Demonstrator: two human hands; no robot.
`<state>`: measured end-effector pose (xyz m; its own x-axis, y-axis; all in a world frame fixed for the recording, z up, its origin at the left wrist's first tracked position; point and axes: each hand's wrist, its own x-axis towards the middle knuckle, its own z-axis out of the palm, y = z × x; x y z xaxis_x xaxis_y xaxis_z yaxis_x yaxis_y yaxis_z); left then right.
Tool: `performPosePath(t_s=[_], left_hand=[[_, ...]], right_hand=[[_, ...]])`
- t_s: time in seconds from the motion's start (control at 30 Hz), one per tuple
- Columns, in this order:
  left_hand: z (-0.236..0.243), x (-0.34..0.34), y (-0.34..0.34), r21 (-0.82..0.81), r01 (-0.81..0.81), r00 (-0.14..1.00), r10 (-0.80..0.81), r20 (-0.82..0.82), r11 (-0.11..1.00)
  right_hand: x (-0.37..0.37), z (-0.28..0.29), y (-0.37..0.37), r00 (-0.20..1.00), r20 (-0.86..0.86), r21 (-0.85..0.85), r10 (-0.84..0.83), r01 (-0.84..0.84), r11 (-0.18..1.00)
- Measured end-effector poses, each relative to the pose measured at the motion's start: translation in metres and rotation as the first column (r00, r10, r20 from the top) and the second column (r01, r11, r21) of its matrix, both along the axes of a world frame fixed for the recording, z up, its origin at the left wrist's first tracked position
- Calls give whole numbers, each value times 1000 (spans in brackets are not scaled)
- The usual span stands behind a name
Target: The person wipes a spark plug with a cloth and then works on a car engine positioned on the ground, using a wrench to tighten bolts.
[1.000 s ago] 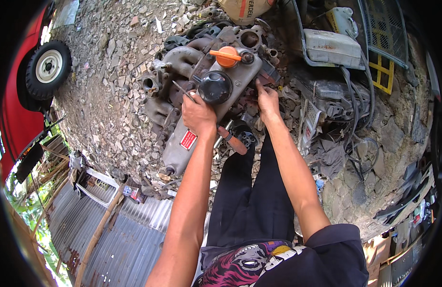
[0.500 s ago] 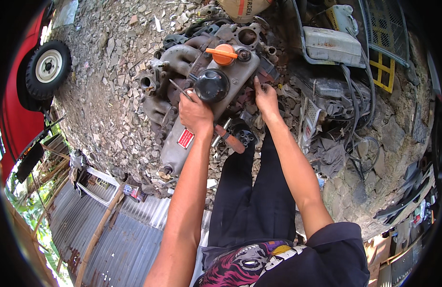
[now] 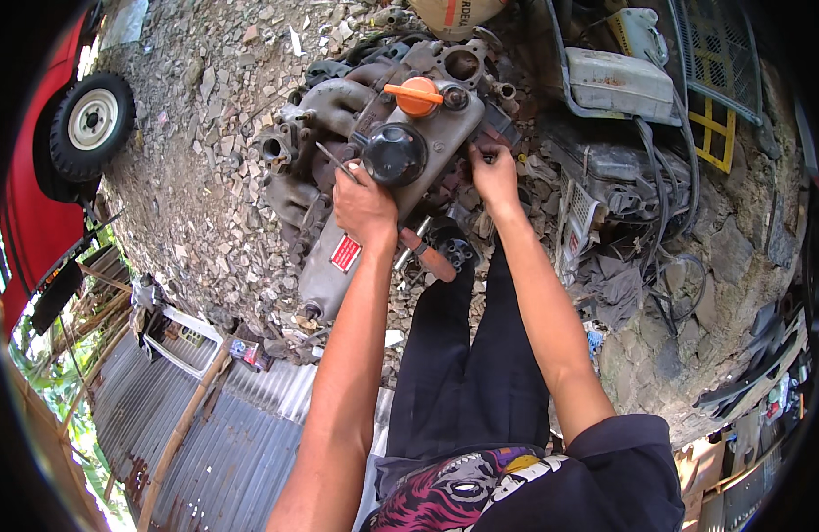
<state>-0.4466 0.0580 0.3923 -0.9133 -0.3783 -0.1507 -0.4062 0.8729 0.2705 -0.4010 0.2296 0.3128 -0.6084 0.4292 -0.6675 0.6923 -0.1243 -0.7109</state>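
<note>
My left hand [image 3: 365,206] is closed around a slim tool with a grey metal shaft [image 3: 337,161] and a reddish-brown handle [image 3: 431,259]. Its shaft points up and left, and the handle sticks out past my wrist. The fist rests over a grey metal valve cover [image 3: 328,279] on an engine, beside a round black cap [image 3: 394,155]. My right hand [image 3: 495,180] is at the cover's right edge with fingers curled and thumb drawn in. Whatever it pinches is too small to make out. An orange filler cap [image 3: 417,97] sits atop the cover.
Cast manifold pipes [image 3: 337,106] stick out on the engine's left. To the right lie a dirty white tank [image 3: 618,84], black hoses [image 3: 650,177] and a grey rag [image 3: 615,291]. A red vehicle's wheel [image 3: 92,127] stands far left. Corrugated metal sheet [image 3: 223,443] lies lower left.
My right thumb, stretched upward before, has bent in toward the fingers. The left hand keeps its grip on the tool in nearly the same place. The view has shifted slightly.
</note>
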Motion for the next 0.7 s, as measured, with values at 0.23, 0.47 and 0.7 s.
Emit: performPosePath(t_s=[0.23,0.47,0.7], left_hand=[[2,-1,0,2,-13,1000,13,5,1000],[3,-1,-1,-2,-16,1000,16,1,1000],[0,-1,0,2,4,1000,-4,-16,1000]], right_hand=[[-9,-13,8,976,192,-420,-106,180,890],[-2,3,-7,979,34,291,202,-203,935],[-1,-16,-1,991,77,-151,-111,122,981]])
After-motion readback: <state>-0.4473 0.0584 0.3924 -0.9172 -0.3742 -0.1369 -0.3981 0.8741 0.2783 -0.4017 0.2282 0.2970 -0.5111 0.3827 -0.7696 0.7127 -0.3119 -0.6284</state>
